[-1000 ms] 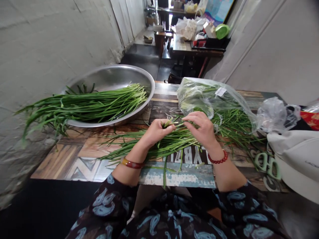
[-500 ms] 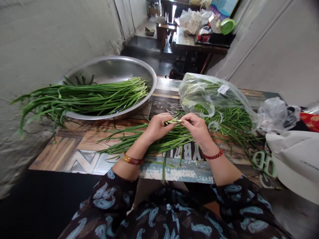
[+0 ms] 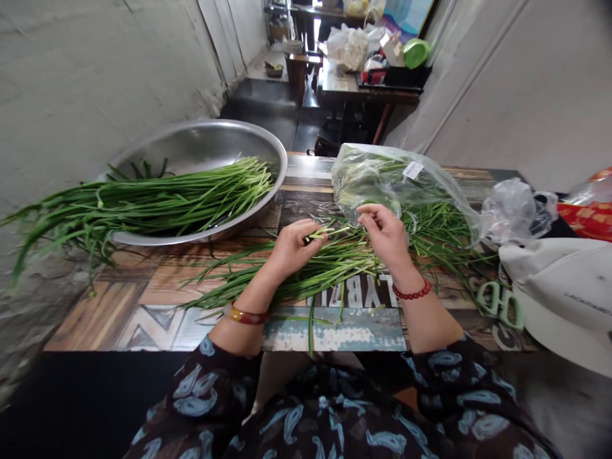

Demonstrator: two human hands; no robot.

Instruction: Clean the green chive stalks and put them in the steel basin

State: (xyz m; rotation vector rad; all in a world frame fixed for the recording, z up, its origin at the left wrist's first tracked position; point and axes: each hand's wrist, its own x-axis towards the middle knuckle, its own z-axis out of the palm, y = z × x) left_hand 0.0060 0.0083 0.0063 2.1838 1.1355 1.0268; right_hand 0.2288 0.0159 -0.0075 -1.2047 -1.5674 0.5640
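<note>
My left hand (image 3: 294,245) is closed round a few garlic chives (image 3: 329,232), their pale cut ends sticking out toward the right. To the right of those ends, my right hand (image 3: 386,237) is raised with thumb and forefinger pinched together; whatever it may hold is too small to make out. Beneath both hands a loose pile of chives (image 3: 258,275) lies on the patterned table (image 3: 124,280). On the left, a large bundle of chives (image 3: 186,197) rests in a steel basin (image 3: 280,169), its leafy ends hanging over the rim.
A clear plastic bag (image 3: 406,159) with more chives stands behind my right hand. Farther right are a crumpled bag (image 3: 509,210), green-handled scissors (image 3: 500,303) and a pale cap (image 3: 549,274). Another table (image 3: 335,80) with bags stands beyond. Walls rise on both sides.
My right hand has parted from the chives and moved right and slightly up. My left hand keeps its hold. The whole view has shifted a little.
</note>
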